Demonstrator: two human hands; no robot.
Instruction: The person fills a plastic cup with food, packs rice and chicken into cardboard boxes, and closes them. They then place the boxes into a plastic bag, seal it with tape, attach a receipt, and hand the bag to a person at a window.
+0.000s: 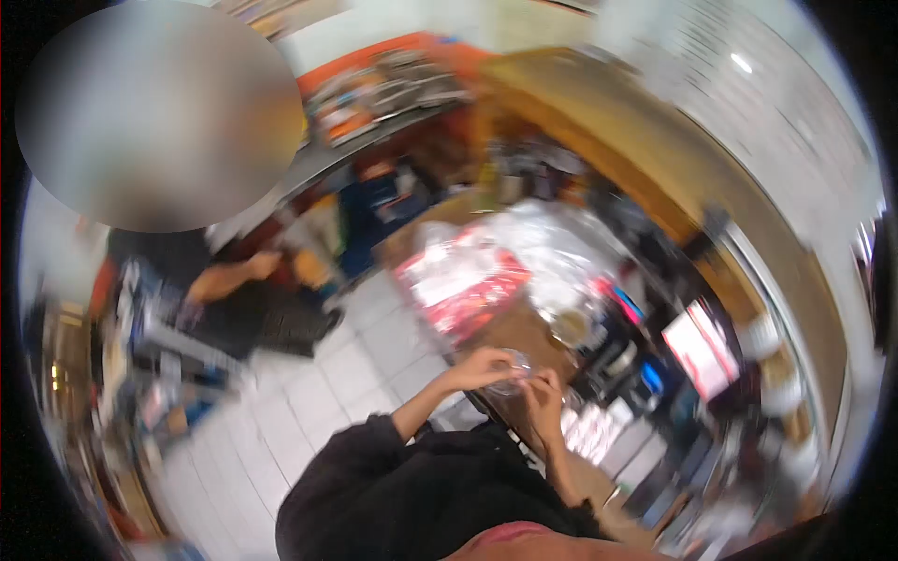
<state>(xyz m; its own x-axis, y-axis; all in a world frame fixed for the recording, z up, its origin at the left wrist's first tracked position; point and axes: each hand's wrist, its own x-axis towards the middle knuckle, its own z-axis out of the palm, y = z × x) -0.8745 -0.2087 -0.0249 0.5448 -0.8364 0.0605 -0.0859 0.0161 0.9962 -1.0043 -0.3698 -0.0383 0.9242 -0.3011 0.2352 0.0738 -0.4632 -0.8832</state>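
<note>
Near the edge of a brown table (pixel 533 341), my left hand (pixel 482 368) is closed with its fingers around a small, clear, round plastic-looking thing (pixel 514 363). My right hand (pixel 544 397) meets it from the right, its fingertips pinched together at the clear thing's edge. Motion blur smears the fingers, and the exact kind of the clear thing cannot be told. Just beyond my hands lies a red and white plastic packet (pixel 468 280), with a heap of clear plastic bags (pixel 561 248) beside it.
A brownish round roll or cup (pixel 569 327) stands right of my hands. Farther right are a lit screen (pixel 702 351) and several dark boxes. A wooden shelf (pixel 599 122) runs behind. At left, another person's arm (pixel 229 279) shows above the white tiled floor (pixel 309 402).
</note>
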